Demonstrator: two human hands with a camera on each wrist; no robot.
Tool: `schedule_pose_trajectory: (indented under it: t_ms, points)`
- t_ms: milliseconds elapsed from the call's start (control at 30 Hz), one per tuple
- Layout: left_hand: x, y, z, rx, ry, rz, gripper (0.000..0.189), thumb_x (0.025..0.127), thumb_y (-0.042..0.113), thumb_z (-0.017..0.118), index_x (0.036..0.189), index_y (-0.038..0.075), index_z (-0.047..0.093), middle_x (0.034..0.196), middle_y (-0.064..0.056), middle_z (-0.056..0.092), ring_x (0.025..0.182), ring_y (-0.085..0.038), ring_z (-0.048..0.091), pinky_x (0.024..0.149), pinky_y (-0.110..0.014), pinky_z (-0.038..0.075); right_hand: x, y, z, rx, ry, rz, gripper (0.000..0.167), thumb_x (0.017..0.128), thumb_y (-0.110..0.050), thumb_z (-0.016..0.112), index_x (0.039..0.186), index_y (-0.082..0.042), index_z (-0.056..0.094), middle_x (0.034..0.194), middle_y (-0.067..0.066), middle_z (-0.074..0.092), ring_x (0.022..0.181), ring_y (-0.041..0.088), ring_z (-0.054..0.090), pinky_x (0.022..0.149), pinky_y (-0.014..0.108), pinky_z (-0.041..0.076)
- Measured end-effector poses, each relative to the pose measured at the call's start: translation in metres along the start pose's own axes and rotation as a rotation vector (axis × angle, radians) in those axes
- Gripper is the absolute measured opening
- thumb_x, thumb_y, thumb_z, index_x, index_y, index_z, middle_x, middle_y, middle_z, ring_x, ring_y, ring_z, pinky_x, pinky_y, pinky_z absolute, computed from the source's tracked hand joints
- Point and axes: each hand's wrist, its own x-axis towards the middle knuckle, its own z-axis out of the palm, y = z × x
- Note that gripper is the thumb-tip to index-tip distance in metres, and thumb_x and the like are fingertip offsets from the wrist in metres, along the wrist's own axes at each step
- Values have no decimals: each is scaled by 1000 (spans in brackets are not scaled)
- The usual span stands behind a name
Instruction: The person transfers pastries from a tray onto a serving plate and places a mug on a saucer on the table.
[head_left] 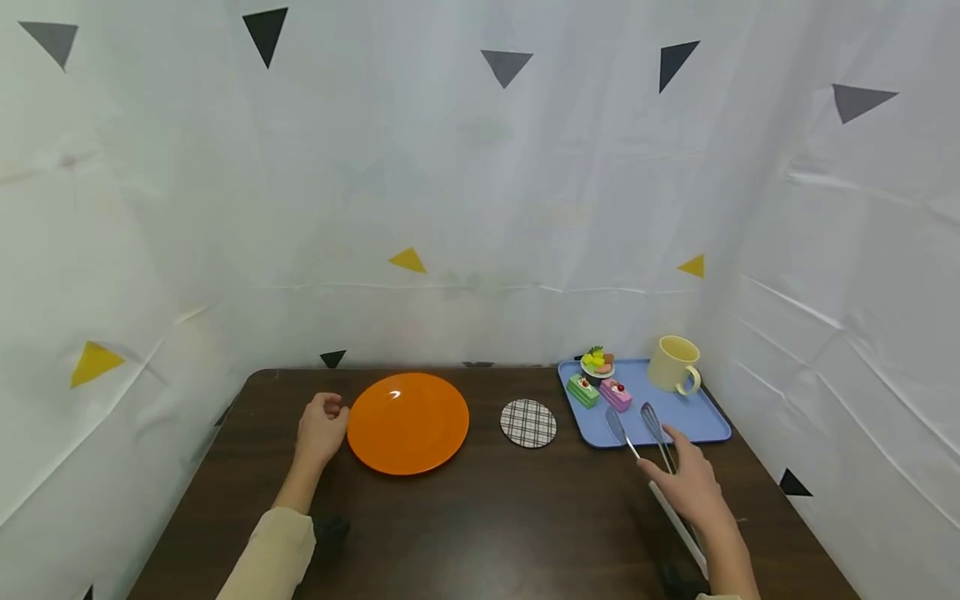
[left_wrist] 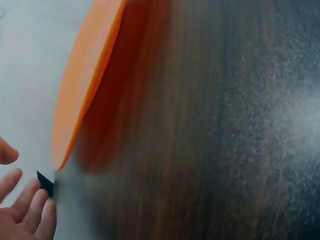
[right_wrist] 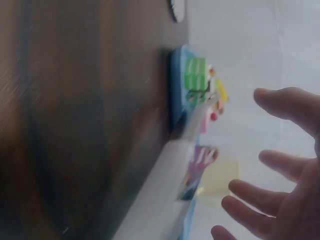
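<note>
My left hand (head_left: 321,425) is at the left rim of an orange plate (head_left: 408,423), its fingers loosely bent. In the left wrist view its fingers (left_wrist: 35,207) are empty and apart from the plate. My right hand (head_left: 692,479) is over two utensils, with thumb and fingers spread. One utensil has a flat grey head and a long white handle (right_wrist: 155,195); the other is a whisk (head_left: 656,425), its handle partly hidden by the hand. Their heads lie over the front edge of a blue tray (head_left: 600,432). The right wrist view shows the fingers (right_wrist: 257,197) holding nothing.
On the tray are a yellow mug (head_left: 673,365), a green cake slice (head_left: 582,390), a pink cake slice (head_left: 617,395) and a small dish of toy food (head_left: 597,363). A plaid round coaster (head_left: 528,423) lies between plate and tray. White curtains (head_left: 480,183) stand behind the dark table (head_left: 480,533).
</note>
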Motion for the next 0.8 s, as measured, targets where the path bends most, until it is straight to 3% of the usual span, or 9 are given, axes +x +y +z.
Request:
schedule_pose_trajectory:
  t_ms: [233, 567, 800]
  points:
    - [-1, -6, 3, 3, -116, -60, 57, 107, 23, 53, 155, -4, 41, 145, -33, 54, 130, -48, 56, 105, -62, 50, -8, 18, 1, -33, -27, 113, 111, 96, -47, 77, 167, 4, 9, 153, 48, 25, 139, 70, 29, 109, 84, 35]
    - [1, -15, 10, -2, -146, -19, 54, 107, 18, 55, 156, -4, 48, 141, -30, 65, 125, -45, 64, 104, -59, 53, -7, 42, 8, -69, -85, 158, 119, 88, -52, 83, 161, 13, 16, 147, 53, 29, 135, 74, 33, 103, 84, 40]
    - [6, -25, 14, -52, -171, -90, 48, 109, 20, 54, 153, 0, 55, 142, -26, 64, 118, -35, 67, 93, -41, 59, 6, 63, 17, -116, -110, 167, 117, 85, -59, 84, 154, 18, 28, 139, 51, 43, 126, 68, 48, 97, 77, 47]
